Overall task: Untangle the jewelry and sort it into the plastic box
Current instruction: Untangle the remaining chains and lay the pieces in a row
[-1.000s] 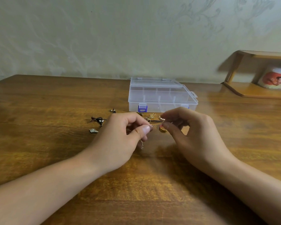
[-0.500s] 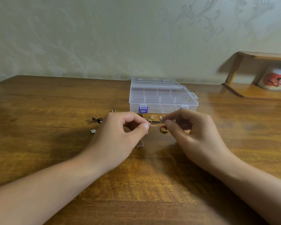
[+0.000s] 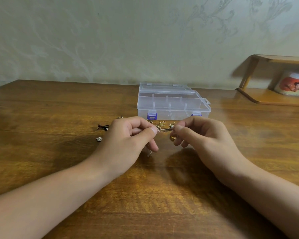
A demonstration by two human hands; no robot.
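left hand (image 3: 128, 140): we see it curled, thumb and forefinger pinching one end of the chain tangle (image 3: 165, 129); loose chain end (image 3: 149, 152) dangles below the fingers, near the tabletop.
right hand (image 3: 202, 137): curled too, thumb and forefinger pinching the other end of the same tangle; lower fingers tucked under, next to the gold ring (image 3: 172, 138).
chain tangle: thin gold-coloured strand stretched short between our two hands, just above the tabletop, right in front of the plastic box. Small gold bits (image 3: 161, 123) bunched behind it; we can't tell whether they hang from the strand or lie on the wood.
gold ring: low between the hands, by our right fingers. Held or lying free: can't tell.
plastic box (image 3: 173, 102): clear, compartmented, lid down, blue latches (image 3: 152, 116) facing us. Sits on the tabletop just behind the hands, not touching them.
loose pieces: dark bow-like item (image 3: 103, 127) and small silver flower-shaped piece (image 3: 99, 139) on the tabletop to the left of our left hand, apart from each other; another tiny dark piece (image 3: 120, 117) closer to the box, too small to identify.
tabletop (image 3: 41, 152): brown wood, glossy.
background: patterned pale wall (image 3: 110, 40); wooden shelf (image 3: 273, 99) at the right with a printed mug (image 3: 293, 83) on it.
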